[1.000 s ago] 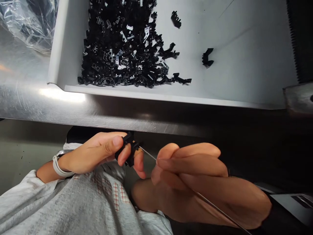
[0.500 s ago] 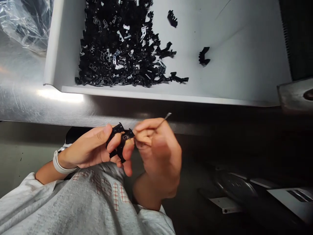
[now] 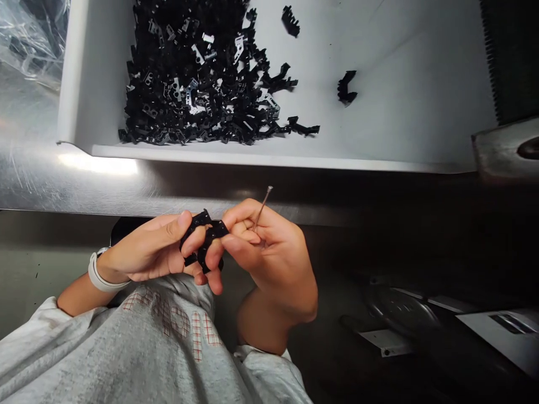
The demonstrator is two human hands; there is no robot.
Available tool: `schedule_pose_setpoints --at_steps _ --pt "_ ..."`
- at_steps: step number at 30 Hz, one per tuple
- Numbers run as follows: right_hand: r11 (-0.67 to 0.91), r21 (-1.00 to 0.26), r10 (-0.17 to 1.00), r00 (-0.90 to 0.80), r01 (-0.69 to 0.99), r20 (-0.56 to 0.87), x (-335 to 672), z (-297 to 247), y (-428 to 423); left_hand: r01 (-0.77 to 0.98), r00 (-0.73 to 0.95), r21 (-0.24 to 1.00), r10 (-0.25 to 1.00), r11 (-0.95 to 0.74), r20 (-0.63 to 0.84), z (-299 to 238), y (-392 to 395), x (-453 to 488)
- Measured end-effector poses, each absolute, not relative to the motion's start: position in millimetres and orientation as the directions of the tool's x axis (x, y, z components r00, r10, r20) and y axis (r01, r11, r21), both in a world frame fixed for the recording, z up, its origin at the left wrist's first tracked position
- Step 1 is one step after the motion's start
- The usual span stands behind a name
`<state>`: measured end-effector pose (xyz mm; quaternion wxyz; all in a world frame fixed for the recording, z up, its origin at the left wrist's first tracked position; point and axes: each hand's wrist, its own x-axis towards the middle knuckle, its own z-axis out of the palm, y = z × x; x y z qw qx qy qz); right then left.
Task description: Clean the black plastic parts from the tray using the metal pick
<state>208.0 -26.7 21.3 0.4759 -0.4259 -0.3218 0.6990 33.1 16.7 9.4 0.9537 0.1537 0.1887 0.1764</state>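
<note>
My left hand [image 3: 164, 241] is closed around black angular plastic parts [image 3: 214, 229], its fingers threaded between them. They look like two C-shaped pieces, though the fingers hide where one ends. My right hand [image 3: 278, 252] is closed, with a thin metal rod [image 3: 262, 206] tucked in its curled fingers. The rod tilts up and away, and its small flat tip stands clear of the hand. Thumb and forefinger of this hand meet the right end of the black parts; whether they pinch anything else there is hidden.
Beyond my hands a large white tray [image 3: 273, 159] sits on a metal bench [image 3: 33, 174]. A heap of black parts [image 3: 181, 84] fills its left side, and a lone C-shaped part [image 3: 346, 88] lies further right. A clear plastic bag [image 3: 33, 45] rests at upper left.
My right hand has moved in against the black parts, its thumb now on their right end. The rod has swung more upright. The whole view has shifted slightly.
</note>
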Motion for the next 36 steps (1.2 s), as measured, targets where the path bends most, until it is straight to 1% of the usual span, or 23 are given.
schedule_pose_setpoints --at_steps 2,5,7,9,10,12,16,20,22,26,29,34,36 --pt "-0.354 -0.873 0.935 -0.152 -0.334 -0.321 207 21 -26 -0.278 0.872 0.349 0.388 0.895 -0.299 8 17 34" --pt "-0.303 -0.917 0.953 -0.087 -0.259 -0.29 207 21 -25 -0.26 0.878 0.342 0.368 0.903 -0.305 8 17 34" --pt "-0.273 -0.947 0.962 -0.035 -0.172 -0.271 208 23 -24 -0.239 0.879 0.349 0.355 0.906 -0.319 9 17 34" --pt "-0.283 -0.954 0.959 -0.016 -0.103 -0.283 208 24 -25 -0.222 0.884 0.365 0.345 0.904 -0.315 10 17 33" --pt "-0.298 -0.95 0.955 -0.025 -0.095 -0.297 208 24 -25 -0.215 0.886 0.374 0.342 0.902 -0.314 10 17 33" --pt "-0.325 -0.939 0.946 -0.047 -0.115 -0.322 208 24 -26 -0.207 0.891 0.39 0.337 0.897 -0.304 9 17 32" --pt "-0.342 -0.928 0.939 -0.082 -0.145 -0.334 207 23 -25 -0.249 0.904 0.413 0.364 0.876 -0.226 7 19 32" --pt "-0.232 -0.964 0.971 0.02 -0.126 -0.237 205 19 -22 -0.251 0.887 0.439 0.386 0.863 -0.252 7 20 31" --pt "-0.201 -0.969 0.977 0.036 -0.141 -0.208 203 18 -20 -0.249 0.881 0.462 0.397 0.851 -0.258 7 20 30" --pt "-0.301 -0.918 0.954 -0.061 -0.258 -0.295 197 20 -17 -0.259 0.88 0.503 0.417 0.824 -0.23 5 18 29" --pt "-0.356 -0.878 0.934 -0.102 -0.321 -0.341 193 23 -16 -0.266 0.889 0.486 0.406 0.833 -0.211 3 17 27" --pt "-0.371 -0.82 0.928 -0.151 -0.436 -0.34 190 26 -16 -0.263 0.898 0.446 0.386 0.856 -0.21 2 17 25" --pt "-0.373 -0.808 0.928 -0.177 -0.456 -0.329 189 25 -17 -0.265 0.899 0.439 0.384 0.859 -0.209 3 17 25"
